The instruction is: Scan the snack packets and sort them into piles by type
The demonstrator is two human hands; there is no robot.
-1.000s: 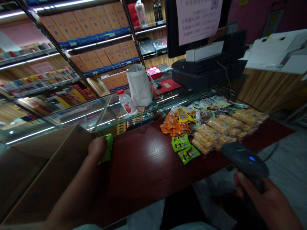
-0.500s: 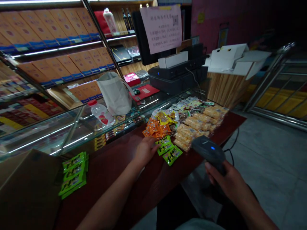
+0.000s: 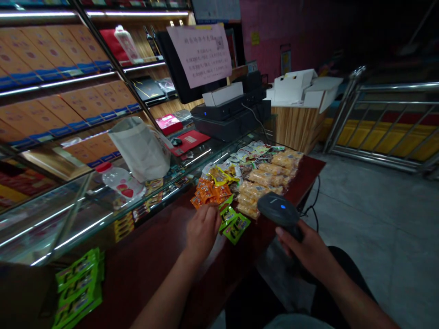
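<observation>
My left hand [image 3: 203, 230] is closed at the edge of a small green snack packet [image 3: 226, 201], which tilts up from the dark red table [image 3: 151, 269]. Two more green packets [image 3: 236, 228] lie flat just beside it. My right hand [image 3: 310, 246] grips the handle of a dark barcode scanner [image 3: 278, 211], its blue light lit, held over the table's near edge. Orange packets [image 3: 210, 191] are heaped beyond my left fingers, with yellow packets [image 3: 221, 175] behind. Clear bags of pale puffed snacks [image 3: 252, 194] lie in rows past the scanner.
Another stack of green packets [image 3: 80, 288] sits at the left, by a dark box [image 3: 24, 292]. A glass counter [image 3: 78, 228] carries a bottle with a red cap [image 3: 121, 183], a pale bag [image 3: 140, 148] and a monitor [image 3: 178, 68]. A metal railing [image 3: 387, 128] stands right.
My left hand has closed on a green packet and tipped it up. The view has swung right, so things appear shifted left. The scanner stays in my right hand.
</observation>
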